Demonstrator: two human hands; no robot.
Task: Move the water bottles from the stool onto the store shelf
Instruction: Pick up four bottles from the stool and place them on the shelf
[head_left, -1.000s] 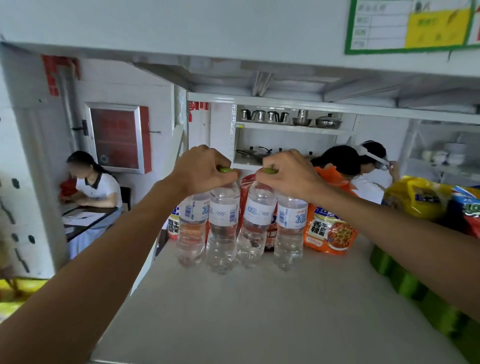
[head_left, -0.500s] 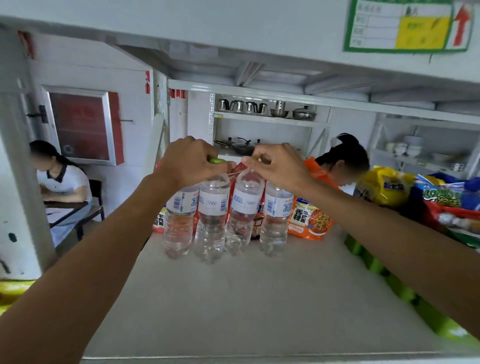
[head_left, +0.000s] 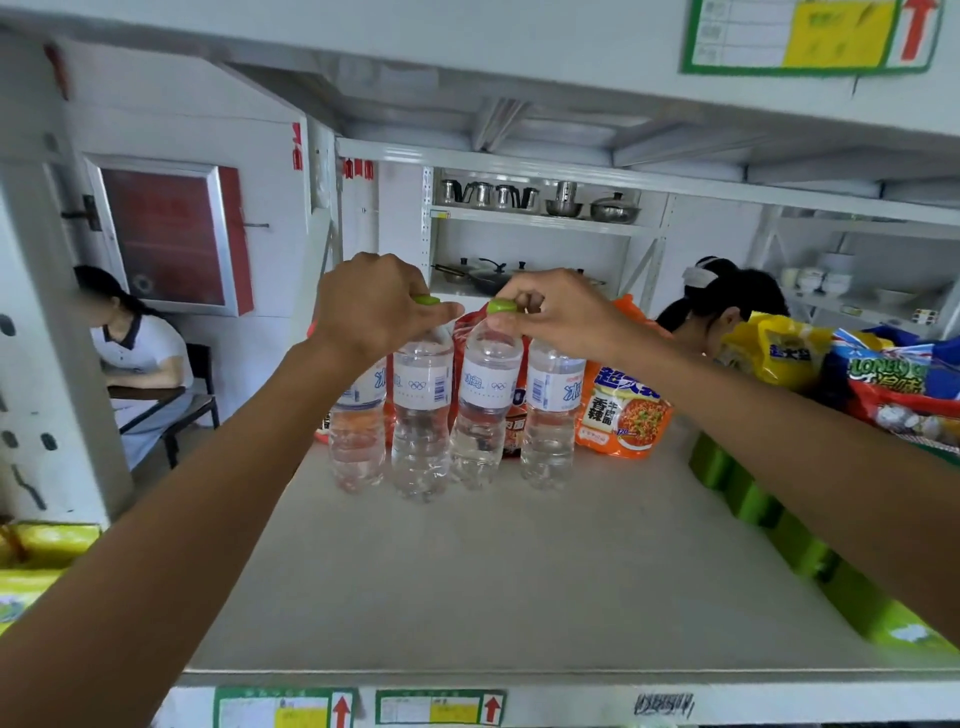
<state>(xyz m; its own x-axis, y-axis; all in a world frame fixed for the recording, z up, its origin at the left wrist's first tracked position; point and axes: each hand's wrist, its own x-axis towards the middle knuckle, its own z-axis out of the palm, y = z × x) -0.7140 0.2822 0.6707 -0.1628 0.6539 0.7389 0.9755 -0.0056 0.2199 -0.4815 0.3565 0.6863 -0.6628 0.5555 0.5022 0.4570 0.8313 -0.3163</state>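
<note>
four water bottles (head_left: 447, 410) stand in a row on the store shelf (head_left: 467, 571). left hand (head_left: 374, 306) and right hand (head_left: 561, 312) each pinch green caps, grip closed; next, let go cleanly.

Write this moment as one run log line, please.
left hand: grips two water bottles | right hand: grips two | bottles: on shelf
</note>
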